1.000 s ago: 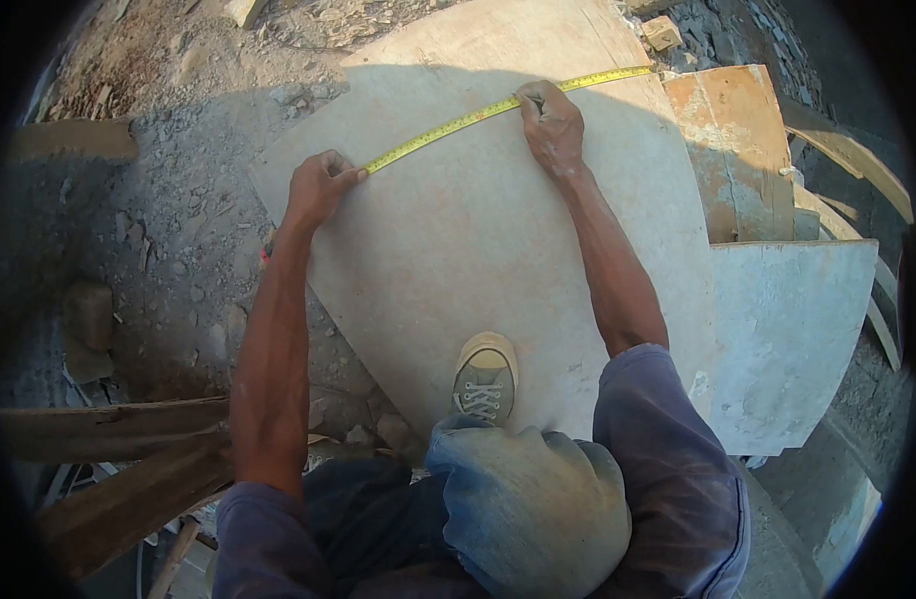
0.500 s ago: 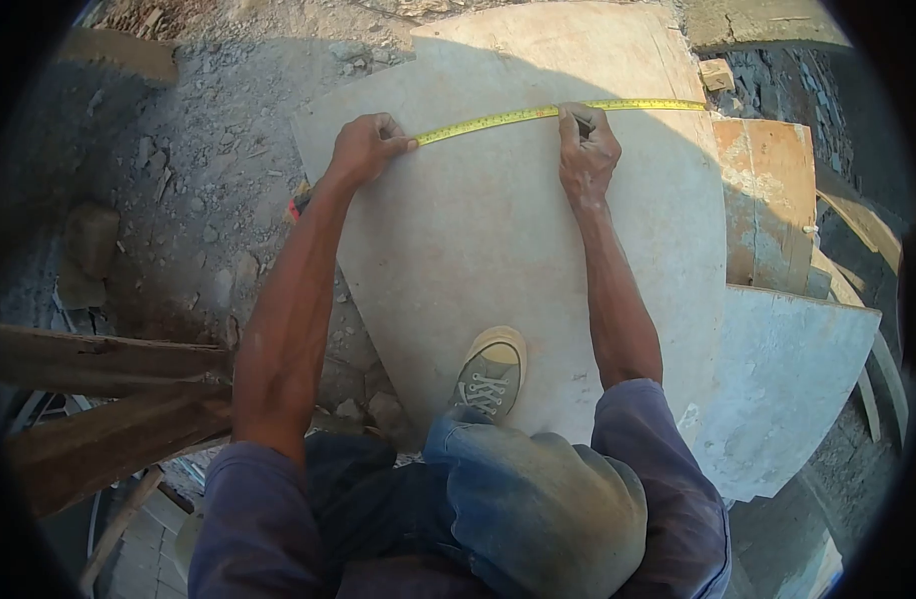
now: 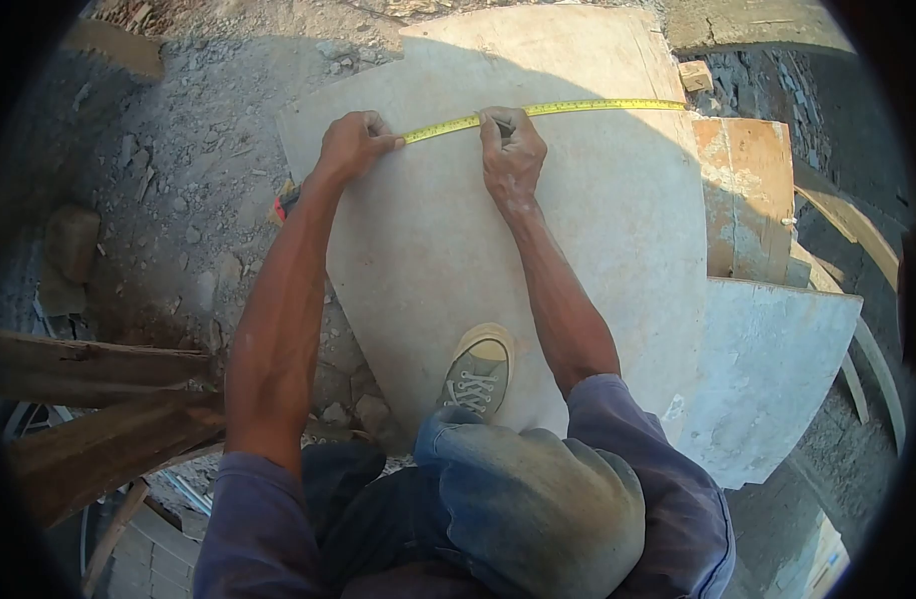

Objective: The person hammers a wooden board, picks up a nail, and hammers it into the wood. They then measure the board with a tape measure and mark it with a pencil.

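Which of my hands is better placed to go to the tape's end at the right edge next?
Probably your right hand: it's partway along the tape, nearer that end. Your left hand is farther off, holding the tape towards the board's left side.

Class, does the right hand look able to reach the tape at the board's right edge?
Probably yes: the right hand is at the yellow tape, and nothing visible blocks the way across the board.

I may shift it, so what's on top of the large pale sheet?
A yellow tape runs across the pale sheet, the left hand and right hand at the tape; a shoe stands there too. What lies beneath hands, shoe and knee is covered.
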Motion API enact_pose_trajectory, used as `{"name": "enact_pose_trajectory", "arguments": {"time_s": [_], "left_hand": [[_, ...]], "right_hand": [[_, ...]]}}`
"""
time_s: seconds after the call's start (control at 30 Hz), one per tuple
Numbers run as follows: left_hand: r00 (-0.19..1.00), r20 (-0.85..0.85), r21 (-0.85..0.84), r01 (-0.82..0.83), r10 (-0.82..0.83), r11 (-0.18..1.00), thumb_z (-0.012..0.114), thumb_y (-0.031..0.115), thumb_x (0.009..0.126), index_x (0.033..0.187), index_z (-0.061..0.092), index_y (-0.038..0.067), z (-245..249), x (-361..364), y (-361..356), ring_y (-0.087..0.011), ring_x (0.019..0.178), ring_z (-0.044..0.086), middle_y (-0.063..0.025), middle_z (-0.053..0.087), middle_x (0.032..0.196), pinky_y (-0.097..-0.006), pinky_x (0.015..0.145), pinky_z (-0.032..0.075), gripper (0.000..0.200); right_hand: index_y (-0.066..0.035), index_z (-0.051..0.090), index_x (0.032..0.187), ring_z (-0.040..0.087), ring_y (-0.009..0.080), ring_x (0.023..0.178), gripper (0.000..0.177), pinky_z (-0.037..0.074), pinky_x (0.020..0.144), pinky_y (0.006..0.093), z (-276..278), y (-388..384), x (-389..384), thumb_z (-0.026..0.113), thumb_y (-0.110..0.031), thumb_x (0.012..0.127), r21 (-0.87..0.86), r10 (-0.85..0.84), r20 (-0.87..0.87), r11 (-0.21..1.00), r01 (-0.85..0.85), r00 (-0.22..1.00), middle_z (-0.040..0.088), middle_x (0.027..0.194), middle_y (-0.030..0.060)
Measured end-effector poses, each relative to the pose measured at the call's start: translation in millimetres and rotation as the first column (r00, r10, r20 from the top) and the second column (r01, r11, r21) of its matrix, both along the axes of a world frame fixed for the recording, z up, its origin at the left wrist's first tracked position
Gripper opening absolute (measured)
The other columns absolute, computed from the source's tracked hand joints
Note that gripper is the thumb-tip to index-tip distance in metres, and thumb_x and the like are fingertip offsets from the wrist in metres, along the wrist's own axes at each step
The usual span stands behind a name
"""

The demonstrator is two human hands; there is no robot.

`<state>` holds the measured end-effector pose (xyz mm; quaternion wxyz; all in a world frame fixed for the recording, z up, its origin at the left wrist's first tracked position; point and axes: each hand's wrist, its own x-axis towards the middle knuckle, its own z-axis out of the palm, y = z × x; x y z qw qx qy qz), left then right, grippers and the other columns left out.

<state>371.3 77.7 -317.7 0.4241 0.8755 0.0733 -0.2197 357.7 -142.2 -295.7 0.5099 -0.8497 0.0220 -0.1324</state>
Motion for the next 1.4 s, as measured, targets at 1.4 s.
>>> {"name": "enact_pose_trajectory", "arguments": {"time_s": [1.4], "left_hand": [[1.0,-0.013,0.014,0.012,-0.012,1.0,0.08,0.029,0.074,0.081,0.069,0.004,1.4,1.5,1.0,-0.0187,0.067,0.06,-0.0087,0.066,0.072,-0.0336,0.064,0.045,0.028]], "right_hand": [[0.001,0.065,0.086,0.06,0.0182,0.056,0.008,0.047,0.056,0.0316,-2.7,-34.4,0.1,0.069,-0.006,0.083,-0.096,-0.101,0.086,0.989,0.109,0.991,0.065,0.068,0.0117]]}}
